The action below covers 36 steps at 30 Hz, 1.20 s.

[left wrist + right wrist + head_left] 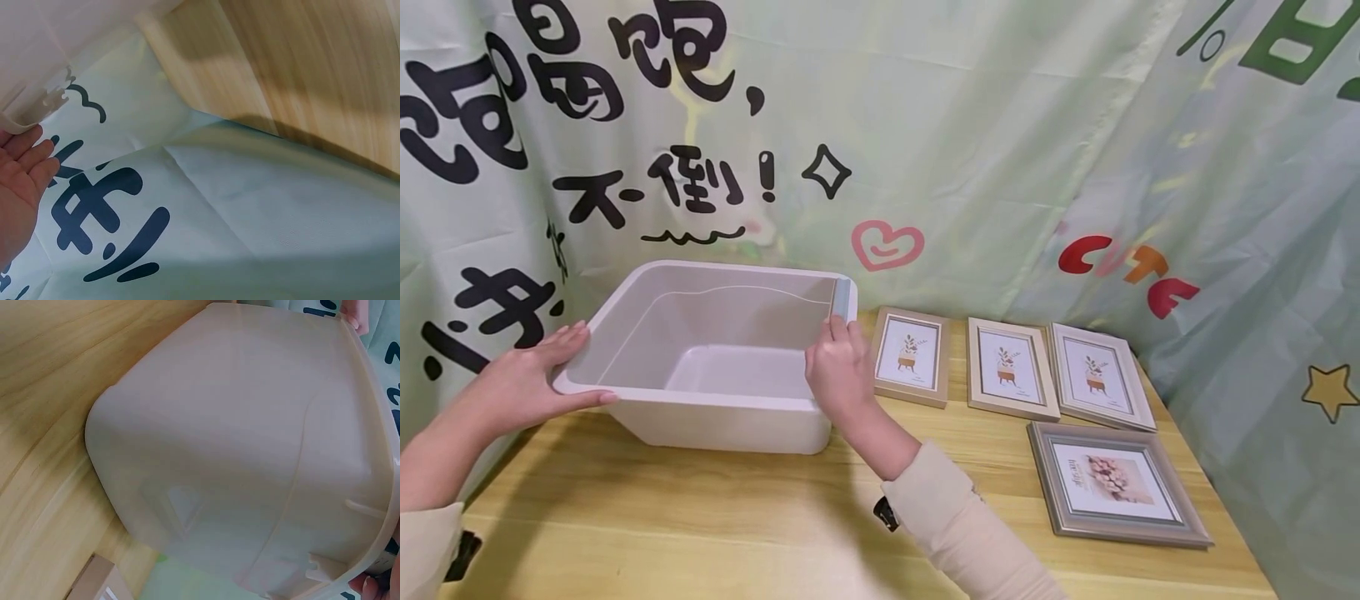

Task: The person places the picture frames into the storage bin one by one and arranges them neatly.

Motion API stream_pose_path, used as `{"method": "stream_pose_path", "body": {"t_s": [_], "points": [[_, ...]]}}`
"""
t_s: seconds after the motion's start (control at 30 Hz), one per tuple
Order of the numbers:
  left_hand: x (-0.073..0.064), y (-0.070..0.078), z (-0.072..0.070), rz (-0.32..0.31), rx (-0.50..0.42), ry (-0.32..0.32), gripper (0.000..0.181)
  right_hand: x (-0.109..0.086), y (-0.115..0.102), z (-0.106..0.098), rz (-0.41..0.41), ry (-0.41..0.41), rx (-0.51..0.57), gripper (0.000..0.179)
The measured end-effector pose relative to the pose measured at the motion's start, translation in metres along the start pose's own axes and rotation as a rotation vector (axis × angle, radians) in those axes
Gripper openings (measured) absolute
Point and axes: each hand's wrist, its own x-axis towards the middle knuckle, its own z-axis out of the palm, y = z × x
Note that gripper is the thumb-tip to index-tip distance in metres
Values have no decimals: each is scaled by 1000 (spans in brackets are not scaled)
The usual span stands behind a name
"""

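A light beige plastic storage bin (790, 429) with an open top is on the wooden table. In the head view its inside is visible and looks empty. My left hand (531, 379) grips its left near corner, the thumb along the front rim. In the left wrist view those fingers (37, 156) reach under the rim's edge. On the opposite side, my right hand (842, 371) holds the right rim with curled fingers, just below a blue-grey strip (843, 297) on that rim. The right wrist view shows the bin's outer wall (237, 425).
Right of the bin lie three small frames with plant pictures: one frame (912, 357), another (1011, 367) and a third (1101, 375). Nearer lies a larger frame (1116, 483) with a flower picture. A printed curtain (985, 167) hangs behind the table (700, 525).
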Motion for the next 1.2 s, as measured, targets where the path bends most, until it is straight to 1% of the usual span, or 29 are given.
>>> {"method": "stream_pose_path", "body": {"t_s": [0.2, 0.53, 0.7, 0.87, 1.2], "points": [[1, 0, -1, -2, 5, -4, 102, -1, -3, -2, -2, 6, -34, 20], [1, 1, -1, -6, 5, 0, 102, -1, -4, -8, 9, -62, -41, 21], [0, 1, 1, 1, 8, 12, 102, -2, -3, -7, -3, -42, -35, 20], [-1, 0, 1, 5, 13, 16, 102, -5, -2, -3, -8, -25, -1, 22], [-1, 1, 0, 16, 13, 30, 101, -5, 1, -3, -8, -26, 32, 22]]}}
